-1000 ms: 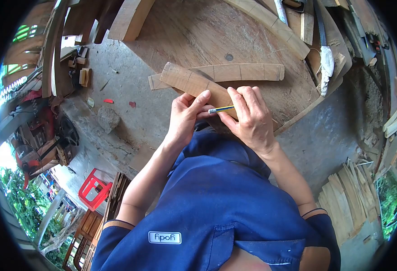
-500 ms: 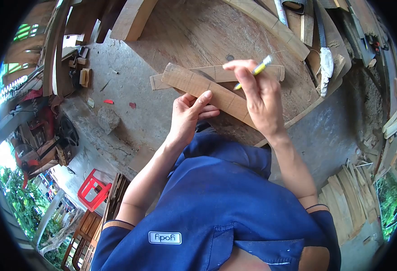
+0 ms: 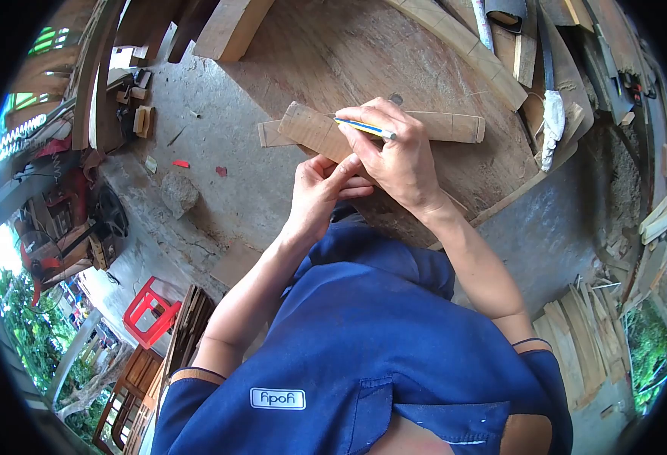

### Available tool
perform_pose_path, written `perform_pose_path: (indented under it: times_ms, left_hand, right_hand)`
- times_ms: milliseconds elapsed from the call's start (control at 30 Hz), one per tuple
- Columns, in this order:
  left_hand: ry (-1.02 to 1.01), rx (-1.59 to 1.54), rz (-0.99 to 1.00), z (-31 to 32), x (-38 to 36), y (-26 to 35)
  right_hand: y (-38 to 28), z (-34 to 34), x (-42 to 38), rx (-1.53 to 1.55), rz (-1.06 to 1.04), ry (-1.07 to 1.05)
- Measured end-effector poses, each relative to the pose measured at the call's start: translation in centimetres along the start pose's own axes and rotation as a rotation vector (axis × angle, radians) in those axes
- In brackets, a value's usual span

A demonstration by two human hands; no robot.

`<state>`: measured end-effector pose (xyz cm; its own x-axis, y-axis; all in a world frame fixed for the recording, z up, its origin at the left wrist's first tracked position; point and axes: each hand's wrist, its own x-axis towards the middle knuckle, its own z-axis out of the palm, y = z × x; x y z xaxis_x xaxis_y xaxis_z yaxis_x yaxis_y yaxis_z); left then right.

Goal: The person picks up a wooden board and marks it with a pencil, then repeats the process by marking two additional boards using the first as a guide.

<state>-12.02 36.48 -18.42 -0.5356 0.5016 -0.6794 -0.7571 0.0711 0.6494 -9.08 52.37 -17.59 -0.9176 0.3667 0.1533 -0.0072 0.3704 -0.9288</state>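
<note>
My left hand [image 3: 322, 189] grips the lower edge of a short wooden board [image 3: 314, 130] with its thumb on top and fingers underneath. Pencil lines cross the board's face. A yellow and blue pencil [image 3: 365, 127] is pinched in my right hand [image 3: 398, 155], its tip pointing left over the board. My right hand covers the right part of the board. Behind it, a second thin wooden strip [image 3: 448, 127] lies on the wooden work surface [image 3: 326, 61], passing beneath the held board.
A long marked wooden piece [image 3: 473, 57] lies at the upper right, near a blade with a white-wrapped handle [image 3: 552, 125]. A thick timber block [image 3: 231, 30] stands at the upper left. A red plastic stool [image 3: 150, 312] and stacked wood strips [image 3: 587, 334] are on the floor.
My right hand has moved left and down onto the board, and the pencil has swung from upright to nearly flat, tip left. My left hand keeps its grip.
</note>
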Motion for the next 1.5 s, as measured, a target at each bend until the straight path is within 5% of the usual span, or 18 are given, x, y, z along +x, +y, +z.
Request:
perform_pose_path:
  times_ms: [800, 1033, 1100, 1267, 1500]
  left_hand:
    - [0.0, -0.009, 0.025, 0.2, 0.2, 0.0]
    - [0.025, 0.024, 0.006, 0.4, 0.1, 0.0]
    - [0.032, 0.011, 0.015, 0.8, 0.1, 0.1]
    - [0.034, -0.068, 0.005, 0.3, -0.6, -0.2]
    - [-0.002, -0.104, -0.032, -0.1, -3.2, 0.2]
  right_hand:
    - [-0.3, -0.9, 0.2, -0.167, -0.134, -0.045]
    - [-0.7, -5.8, -2.8, -0.347, -0.004, -0.182]
    - [-1.1, -6.1, -3.5, -0.199, 0.193, -0.11]
    - [-1.5, -6.6, -5.1, -0.438, -0.158, -0.175]
    - [-2.6, -5.5, -7.6, -0.634, -0.213, -0.234]
